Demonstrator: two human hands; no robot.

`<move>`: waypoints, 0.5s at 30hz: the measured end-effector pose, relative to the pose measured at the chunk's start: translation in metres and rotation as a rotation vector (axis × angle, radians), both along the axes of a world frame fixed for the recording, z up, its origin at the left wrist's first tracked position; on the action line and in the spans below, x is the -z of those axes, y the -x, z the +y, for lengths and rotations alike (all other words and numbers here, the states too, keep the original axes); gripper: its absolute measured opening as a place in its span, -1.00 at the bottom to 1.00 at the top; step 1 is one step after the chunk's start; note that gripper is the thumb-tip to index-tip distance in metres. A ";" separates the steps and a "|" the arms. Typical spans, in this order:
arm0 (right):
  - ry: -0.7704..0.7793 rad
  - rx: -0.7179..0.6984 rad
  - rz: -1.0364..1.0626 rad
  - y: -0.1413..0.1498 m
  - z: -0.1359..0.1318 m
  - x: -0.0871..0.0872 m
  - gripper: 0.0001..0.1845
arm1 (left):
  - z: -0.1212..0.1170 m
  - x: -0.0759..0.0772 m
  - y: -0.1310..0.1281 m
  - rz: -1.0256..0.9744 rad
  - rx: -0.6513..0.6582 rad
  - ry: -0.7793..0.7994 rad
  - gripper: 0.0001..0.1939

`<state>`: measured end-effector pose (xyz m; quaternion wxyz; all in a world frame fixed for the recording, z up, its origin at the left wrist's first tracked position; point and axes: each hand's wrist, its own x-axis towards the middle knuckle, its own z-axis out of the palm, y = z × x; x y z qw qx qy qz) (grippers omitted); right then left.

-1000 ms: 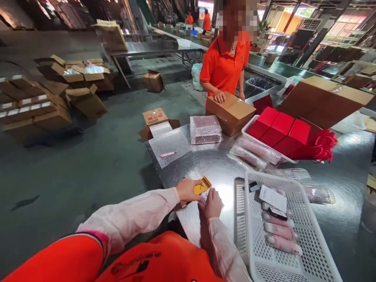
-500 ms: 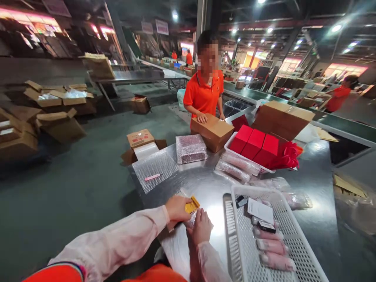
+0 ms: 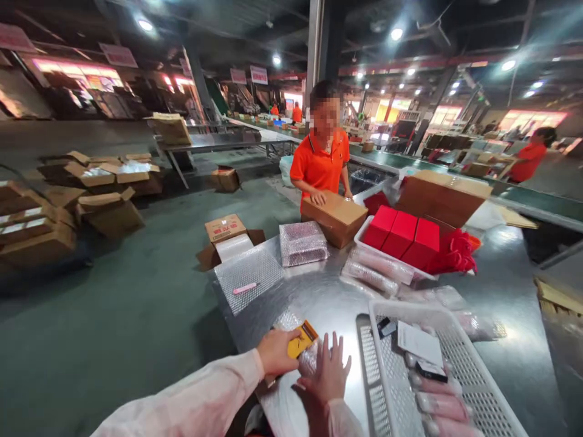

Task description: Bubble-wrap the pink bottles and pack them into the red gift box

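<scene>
My left hand is closed around a yellow tape dispenser with a dark edge. Beneath and beside it lies a bubble-wrapped bundle, partly covered by both hands. My right hand has its fingers spread, with the palm side toward the bundle. Just right of that hand stands a white perforated basket holding pink wrapped bottles, a white box and small black boxes. A pink cutter rests on a flat bubble-wrap sheet at the table's left edge.
Across the metal table, a co-worker in orange touches a cardboard box. Stacked bubble-wrapped packs sit beside it. A white tray holds red boxes. Open cartons stand on the floor at left.
My right hand's fingers have spread apart and lifted off the bundle's side. The yellow dispenser has tilted in my left hand, showing its dark edge. The view has shifted slightly upward.
</scene>
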<state>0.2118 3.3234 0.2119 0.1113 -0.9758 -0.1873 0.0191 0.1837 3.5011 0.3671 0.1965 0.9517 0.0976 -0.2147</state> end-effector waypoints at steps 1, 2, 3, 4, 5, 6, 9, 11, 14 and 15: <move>0.024 0.016 0.028 -0.001 -0.005 -0.011 0.30 | 0.001 -0.001 0.001 0.010 0.005 -0.013 -0.25; 0.053 -0.002 0.076 -0.002 -0.009 -0.021 0.34 | 0.002 -0.001 0.002 0.016 0.012 -0.027 -0.25; 0.089 -0.066 0.145 -0.004 -0.015 -0.029 0.39 | 0.003 0.000 0.002 0.017 0.020 -0.040 -0.26; 0.119 -0.132 0.231 -0.007 -0.020 -0.036 0.42 | 0.005 0.001 0.002 0.020 0.026 -0.049 -0.26; 0.130 -0.163 0.298 -0.010 -0.025 -0.042 0.43 | 0.006 0.002 0.002 0.021 0.029 -0.055 -0.26; 0.130 -0.176 0.331 -0.013 -0.031 -0.047 0.43 | 0.006 0.003 0.002 0.022 0.032 -0.056 -0.26; 0.116 -0.055 0.328 -0.021 -0.047 -0.061 0.39 | 0.008 0.006 0.003 0.028 0.031 -0.044 -0.24; 0.156 0.054 0.393 -0.022 -0.058 -0.067 0.32 | 0.008 0.007 0.005 0.016 0.029 -0.037 -0.25; 0.227 0.123 0.539 -0.018 -0.069 -0.071 0.08 | 0.008 0.006 0.006 0.000 0.030 -0.031 -0.27; 0.236 0.119 0.569 -0.015 -0.071 -0.070 -0.01 | 0.008 0.006 0.007 0.000 0.031 -0.031 -0.27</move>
